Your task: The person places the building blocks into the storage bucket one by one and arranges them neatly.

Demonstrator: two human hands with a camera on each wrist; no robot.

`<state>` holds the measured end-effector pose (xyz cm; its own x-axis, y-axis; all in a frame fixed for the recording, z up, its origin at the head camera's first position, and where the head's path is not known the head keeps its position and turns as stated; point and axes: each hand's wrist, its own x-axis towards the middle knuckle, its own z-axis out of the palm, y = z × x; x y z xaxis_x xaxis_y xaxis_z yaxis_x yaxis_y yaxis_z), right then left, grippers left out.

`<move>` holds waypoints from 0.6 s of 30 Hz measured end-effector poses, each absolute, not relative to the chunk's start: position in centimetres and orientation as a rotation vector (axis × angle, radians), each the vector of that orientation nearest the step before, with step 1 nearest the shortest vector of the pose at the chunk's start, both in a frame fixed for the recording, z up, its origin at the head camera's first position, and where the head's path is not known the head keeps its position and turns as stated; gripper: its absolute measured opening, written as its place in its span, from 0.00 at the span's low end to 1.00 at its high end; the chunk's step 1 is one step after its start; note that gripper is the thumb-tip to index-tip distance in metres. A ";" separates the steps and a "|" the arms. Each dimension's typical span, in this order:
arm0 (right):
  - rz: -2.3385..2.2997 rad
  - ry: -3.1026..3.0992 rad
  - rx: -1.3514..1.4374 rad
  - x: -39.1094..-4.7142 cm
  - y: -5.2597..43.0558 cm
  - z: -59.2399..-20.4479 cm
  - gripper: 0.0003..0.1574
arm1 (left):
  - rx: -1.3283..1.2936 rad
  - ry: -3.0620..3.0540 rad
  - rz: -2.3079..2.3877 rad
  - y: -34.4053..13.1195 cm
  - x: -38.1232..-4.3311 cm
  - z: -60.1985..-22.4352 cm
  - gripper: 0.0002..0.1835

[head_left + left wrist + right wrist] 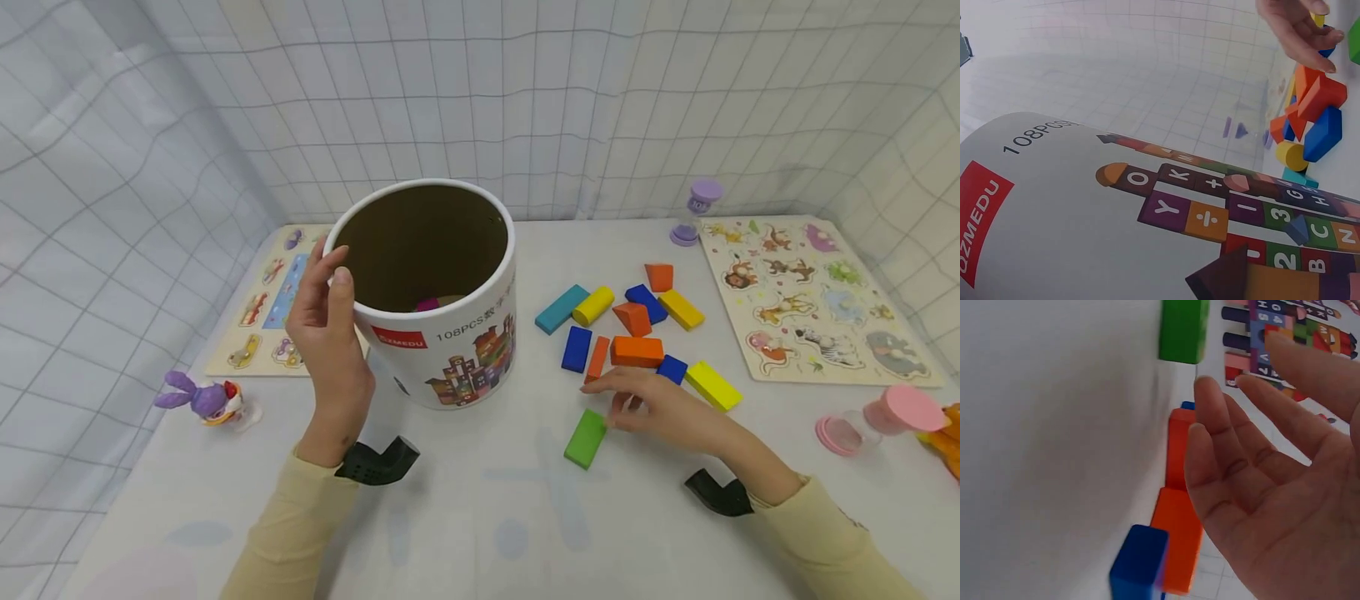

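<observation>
- Purple toy (206, 400) near the table's (480, 525) left edge; puzzle (258, 329), back-left corner.
- Your left hand (330, 350) grips the bucket (420, 362) at its rim.
- Green block (585, 438), well out from the back edge.
- Coloured blocks (636, 352) scattered nearer that edge.
- Your right hand (660, 408): fingers loosely bent, nothing held, beside green block.
- Animal puzzle (817, 292), back-right corner.

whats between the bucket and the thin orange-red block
In the head view, a dark blue block lies between the bucket and the thin orange-red block.
</observation>
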<state>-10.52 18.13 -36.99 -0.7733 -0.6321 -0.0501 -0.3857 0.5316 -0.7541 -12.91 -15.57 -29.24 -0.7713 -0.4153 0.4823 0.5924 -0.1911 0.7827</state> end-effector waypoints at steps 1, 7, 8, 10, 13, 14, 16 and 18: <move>-1.065 2.444 -0.854 -10.4 18.3 -37.4 0.25 | -0.208 -1.426 -2.008 -15.6 -12.9 -29.2 0.13; -0.925 2.469 -0.867 -10.2 18.4 -38.6 0.31 | -0.222 -1.425 -2.000 -15.5 -12.8 -29.2 0.13; -0.910 2.481 -0.873 -10.2 18.3 -38.7 0.31 | -0.226 -1.424 -2.000 -15.5 -12.8 -29.2 0.13; -0.884 2.502 -0.893 -10.2 18.1 -38.7 0.30 | -0.239 -1.441 -1.979 -15.5 -12.7 -29.2 0.14; -0.867 2.519 -0.913 -10.1 17.9 -38.6 0.26 | -0.238 -1.431 -1.995 -15.5 -12.6 -29.1 0.14; -0.864 2.524 -0.913 -10.1 17.9 -38.6 0.25 | -0.236 -1.426 -2.005 -15.5 -12.6 -29.1 0.14; -0.862 2.533 -0.910 -10.0 17.8 -38.5 0.22 | -0.241 -1.425 -2.007 -15.5 -12.6 -29.1 0.14; -0.862 2.539 -0.908 -10.0 17.7 -38.4 0.21 | -0.241 -1.419 -2.016 -15.5 -12.6 -29.1 0.13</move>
<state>-9.99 17.73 -38.44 -0.7514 -0.6546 -0.0835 -0.4683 0.6182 -0.6313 -12.64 -15.53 -29.14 -0.7706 -0.4021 0.4945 0.6012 -0.2007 0.7735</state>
